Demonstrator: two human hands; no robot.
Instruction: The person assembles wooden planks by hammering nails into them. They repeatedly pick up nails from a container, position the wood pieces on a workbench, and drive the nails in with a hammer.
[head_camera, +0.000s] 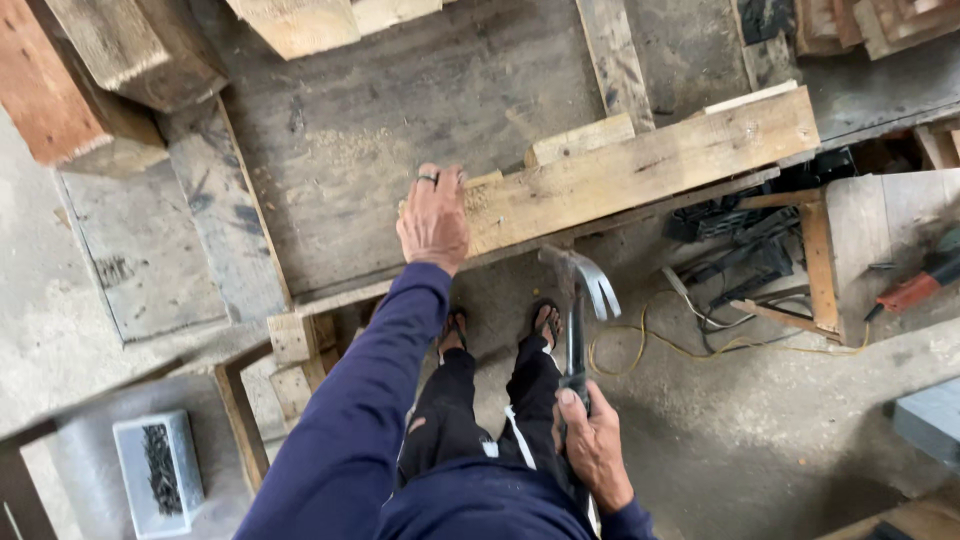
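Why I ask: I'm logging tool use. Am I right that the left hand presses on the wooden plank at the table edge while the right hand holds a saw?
Not quite. The head view shows the right hand gripping a claw hammer, not a saw. The left hand does press on the wooden plank.

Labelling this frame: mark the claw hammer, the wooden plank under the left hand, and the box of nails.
claw hammer (583, 280), head view, on its steel head.
wooden plank (640, 170), head view, mid top face.
box of nails (160, 470), head view, on the nails inside.
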